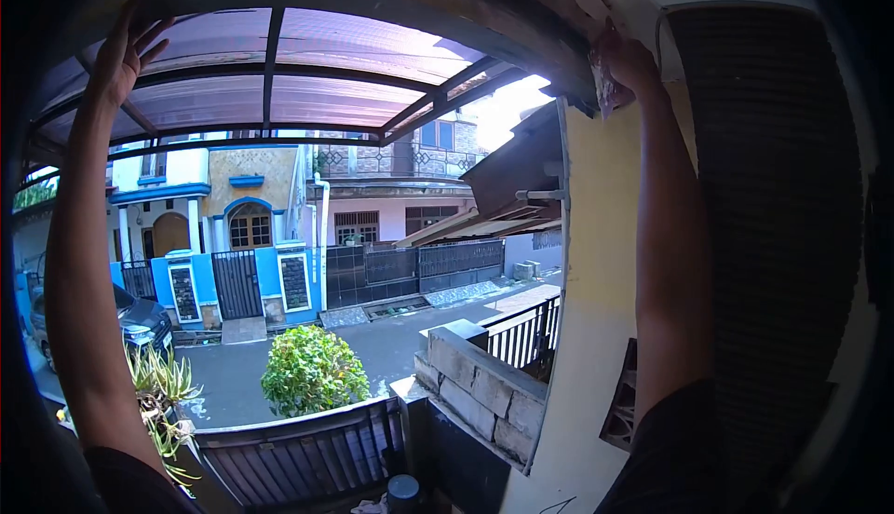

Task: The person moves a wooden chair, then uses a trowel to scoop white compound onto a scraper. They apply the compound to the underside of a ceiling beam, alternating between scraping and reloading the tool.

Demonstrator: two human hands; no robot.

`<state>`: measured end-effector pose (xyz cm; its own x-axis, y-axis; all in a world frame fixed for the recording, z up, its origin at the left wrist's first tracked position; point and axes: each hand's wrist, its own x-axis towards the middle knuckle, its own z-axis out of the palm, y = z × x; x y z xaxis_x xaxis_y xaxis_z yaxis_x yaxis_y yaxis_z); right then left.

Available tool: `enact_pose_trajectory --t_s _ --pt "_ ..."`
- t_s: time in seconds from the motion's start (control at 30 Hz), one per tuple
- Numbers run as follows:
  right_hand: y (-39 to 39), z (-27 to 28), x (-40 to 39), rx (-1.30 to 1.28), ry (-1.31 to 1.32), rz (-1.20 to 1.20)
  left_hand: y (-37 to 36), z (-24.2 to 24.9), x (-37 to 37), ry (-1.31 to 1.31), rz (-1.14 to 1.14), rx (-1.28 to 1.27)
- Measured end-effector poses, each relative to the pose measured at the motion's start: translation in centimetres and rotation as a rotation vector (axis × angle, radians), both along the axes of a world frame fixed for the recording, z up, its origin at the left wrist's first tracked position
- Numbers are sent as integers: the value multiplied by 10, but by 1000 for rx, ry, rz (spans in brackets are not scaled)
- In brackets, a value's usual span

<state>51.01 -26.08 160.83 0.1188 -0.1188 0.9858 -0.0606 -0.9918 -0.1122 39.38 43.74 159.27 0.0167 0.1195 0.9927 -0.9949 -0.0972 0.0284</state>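
Observation:
Both my arms are raised overhead. My left hand reaches up at the far left, its fingers spread and their tips at the underside of a dark overhead beam. At the upper right, my right hand is closed around a crumpled, pale pinkish cloth, part of which hangs below the fingers. That hand is up where the beam meets the yellow wall, close to stained, peeling paint. I cannot tell whether the crumpled piece is fabric or thin plastic.
A translucent canopy on dark bars spans overhead. Below are a dark metal gate, a block wall, a round bush, and spiky potted plants. A dark corrugated panel stands right. Across the street, a car is parked.

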Motion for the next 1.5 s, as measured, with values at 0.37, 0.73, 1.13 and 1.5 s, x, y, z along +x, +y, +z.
enact_pose_trajectory --t_s 0.37,0.73,1.13,1.5 --pt "-24 57 42 -81 52 -92 -13 -9 -1 -9 21 -111" --pt "15 4 10 155 12 73 -4 -3 1 28 33 -114" --pt "13 9 57 -327 -314 -67 -2 -1 -1 32 -19 -91" --pt "152 -8 -21 -720 -222 -469 31 22 3 51 -19 -9"
